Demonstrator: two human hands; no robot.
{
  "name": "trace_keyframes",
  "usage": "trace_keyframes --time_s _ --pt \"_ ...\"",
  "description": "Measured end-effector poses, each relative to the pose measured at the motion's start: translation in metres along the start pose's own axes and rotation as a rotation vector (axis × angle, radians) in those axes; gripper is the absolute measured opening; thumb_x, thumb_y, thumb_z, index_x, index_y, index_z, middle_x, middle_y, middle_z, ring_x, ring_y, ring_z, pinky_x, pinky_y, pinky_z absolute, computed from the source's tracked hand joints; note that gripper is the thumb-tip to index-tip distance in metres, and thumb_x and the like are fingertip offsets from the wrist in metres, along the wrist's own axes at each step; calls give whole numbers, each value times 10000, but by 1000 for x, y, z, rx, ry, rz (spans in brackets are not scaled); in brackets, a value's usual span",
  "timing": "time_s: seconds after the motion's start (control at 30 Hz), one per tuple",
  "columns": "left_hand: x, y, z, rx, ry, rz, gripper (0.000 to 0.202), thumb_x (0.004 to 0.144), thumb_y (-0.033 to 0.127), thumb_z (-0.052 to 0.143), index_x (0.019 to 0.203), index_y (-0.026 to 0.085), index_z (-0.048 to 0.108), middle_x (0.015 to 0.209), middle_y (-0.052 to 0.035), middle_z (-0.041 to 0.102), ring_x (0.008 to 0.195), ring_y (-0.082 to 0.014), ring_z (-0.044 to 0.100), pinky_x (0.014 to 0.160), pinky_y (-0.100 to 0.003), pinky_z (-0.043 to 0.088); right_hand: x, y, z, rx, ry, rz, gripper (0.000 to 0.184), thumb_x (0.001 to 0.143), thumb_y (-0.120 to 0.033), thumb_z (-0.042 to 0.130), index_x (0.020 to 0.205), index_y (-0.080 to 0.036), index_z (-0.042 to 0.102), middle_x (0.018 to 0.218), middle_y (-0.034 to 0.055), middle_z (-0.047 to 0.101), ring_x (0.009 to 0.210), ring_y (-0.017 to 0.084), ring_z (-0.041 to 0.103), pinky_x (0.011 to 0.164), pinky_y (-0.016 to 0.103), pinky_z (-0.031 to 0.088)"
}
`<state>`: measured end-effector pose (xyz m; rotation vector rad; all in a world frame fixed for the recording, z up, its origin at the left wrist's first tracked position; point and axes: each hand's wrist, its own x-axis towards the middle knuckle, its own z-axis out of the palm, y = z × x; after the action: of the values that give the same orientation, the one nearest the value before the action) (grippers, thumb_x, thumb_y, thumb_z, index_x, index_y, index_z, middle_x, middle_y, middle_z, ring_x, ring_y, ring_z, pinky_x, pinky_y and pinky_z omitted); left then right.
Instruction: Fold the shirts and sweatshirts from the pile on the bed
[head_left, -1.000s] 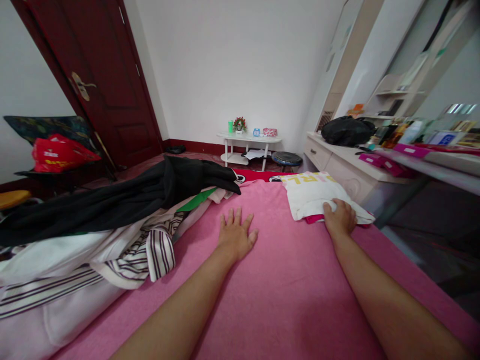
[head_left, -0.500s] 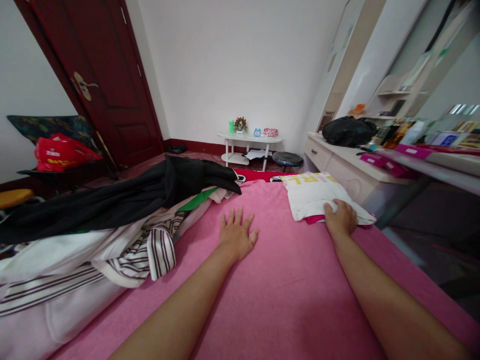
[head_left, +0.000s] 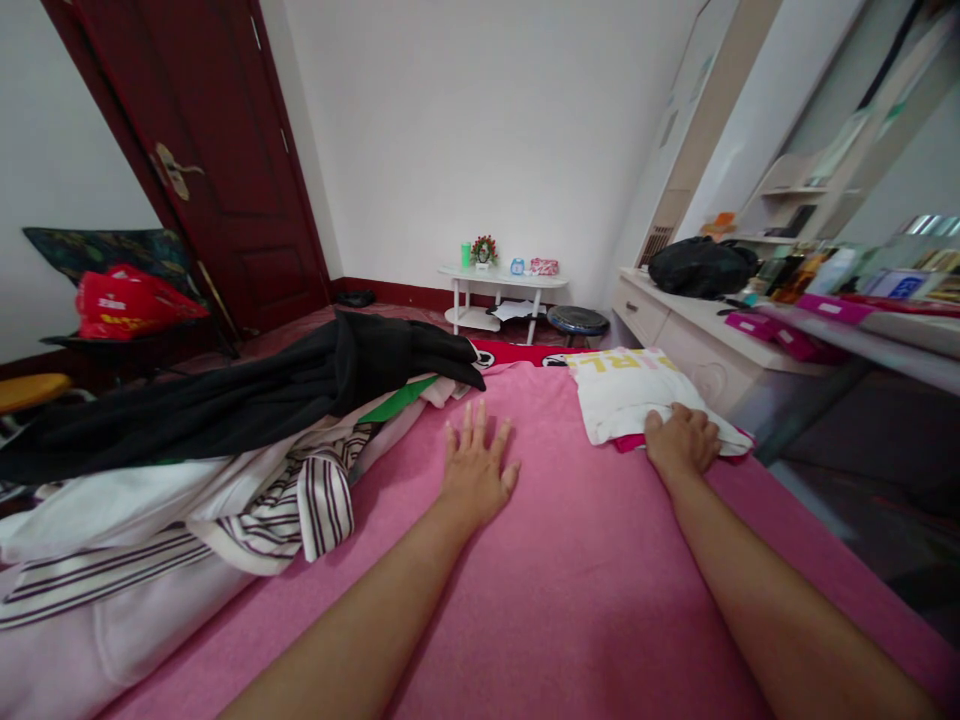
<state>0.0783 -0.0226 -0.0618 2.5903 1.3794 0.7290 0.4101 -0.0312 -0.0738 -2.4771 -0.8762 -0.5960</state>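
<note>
My left hand (head_left: 474, 468) lies flat on the pink bed cover (head_left: 570, 590), fingers stretched out and apart, holding nothing. My right hand (head_left: 681, 441) rests on the near edge of a folded white shirt with yellow letters (head_left: 634, 392), which sits on a folded pink garment at the bed's right side. Its fingers curl over the shirt's edge. A heap of unfolded clothes (head_left: 225, 470) lies to the left of my left hand, with a black garment (head_left: 300, 385) on top and a striped one (head_left: 315, 495) below.
A dark red door (head_left: 217, 170) stands at the left, with a chair holding a red bag (head_left: 127, 300) beside it. A small white table (head_left: 499, 290) stands by the far wall. A dresser (head_left: 690, 330) with a black bag (head_left: 697, 268) runs along the right.
The view has shifted slightly. My left hand slid a little forward on the cover with its fingers stretched further. My right hand stays on the folded shirt.
</note>
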Motion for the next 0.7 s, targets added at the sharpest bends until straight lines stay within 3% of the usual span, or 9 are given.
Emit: trace_keyframes --time_s 0.07,0.17,0.23,0.3,0.43,0.7 --pt "1 2 -2 -266 93 53 607 818 221 533 1406 258 388 1539 -99 172 1362 -298 267 1102 -494 249 0 1 0 3 8 -1 513 864 -432 414 1234 -102 542 1219 194 520 1122 355 453 902 477 373" --pt "5 4 -4 -886 210 -15 677 759 103 566 1380 294 375 1391 -105 357 994 -167 567 851 -319 497 1 3 1 23 0 8 515 857 -435 423 1239 -111 543 1229 189 518 1119 354 452 896 467 375" --pt "7 5 -7 -1289 199 -145 711 737 120 631 1366 305 354 1281 -87 445 785 -97 583 702 -250 513 1 3 1 40 -7 19 515 855 -436 429 1243 -118 542 1232 184 519 1118 351 453 896 463 375" --pt "8 5 -11 -1583 123 -258 745 711 128 689 1356 280 348 1250 -88 485 739 -72 580 654 -206 497 2 3 2 51 -10 30 510 854 -437 433 1245 -127 543 1240 179 516 1120 349 453 900 464 374" --pt "6 3 -20 -1856 -18 -346 743 699 74 706 1345 267 394 1286 -108 522 814 -87 612 633 -155 469 2 4 3 56 -16 37 508 858 -444 434 1247 -135 543 1243 175 515 1121 346 455 907 467 371" --pt "4 -5 -30 -2122 -188 -274 810 718 -31 609 1416 274 332 1317 -159 527 719 -35 574 544 -85 416 2 4 3 69 -31 38 517 867 -446 428 1264 -129 528 1248 187 504 1136 347 444 918 484 366"
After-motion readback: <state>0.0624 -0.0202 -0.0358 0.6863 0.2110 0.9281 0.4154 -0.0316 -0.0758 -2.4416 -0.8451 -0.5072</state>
